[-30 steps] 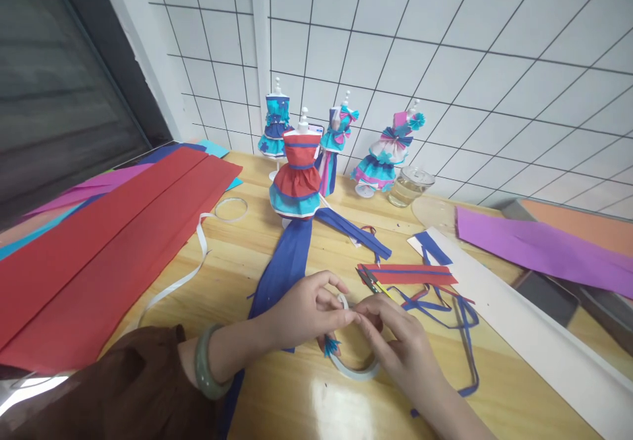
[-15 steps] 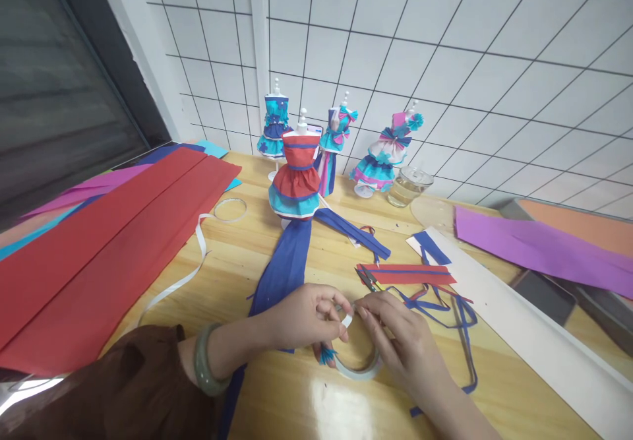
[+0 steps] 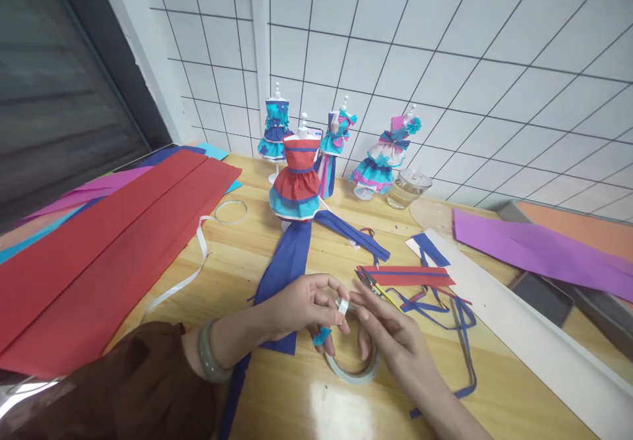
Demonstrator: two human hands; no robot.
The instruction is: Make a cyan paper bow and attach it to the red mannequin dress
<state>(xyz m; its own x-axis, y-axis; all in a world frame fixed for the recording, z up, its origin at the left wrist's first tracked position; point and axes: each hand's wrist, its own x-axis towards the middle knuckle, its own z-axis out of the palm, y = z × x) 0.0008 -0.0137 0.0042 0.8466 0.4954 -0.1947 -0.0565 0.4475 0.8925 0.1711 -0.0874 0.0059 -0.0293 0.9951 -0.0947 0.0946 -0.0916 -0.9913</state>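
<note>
Clock positions are read from the tape roll, with 12 o'clock toward the tiled wall. The roll lies on the desk, beneath and between the two hands.

Left hand: enters from 9 o'clock. The grip is closed, with a short piece of white tape pinched at the thumb and index finger. A blue fringed piece sits at the lower fingers of the same hand.

Right hand: enters from 4 o'clock. Its fingers are bent over the roll's 2 o'clock side, fingertips just beside the tape piece; whether this grip is closed on the roll cannot be determined.

Surrounding items: snips at 1 o'clock, overlapping a red strip with a blue line; tangled blue ribbons near 3 o'clock; a blue paper panel at 10 to 11 o'clock, partly under the left forearm; a dress form in red and blue, upright, at 11 o'clock; a glass at 1 o'clock, beyond the snips.
</note>
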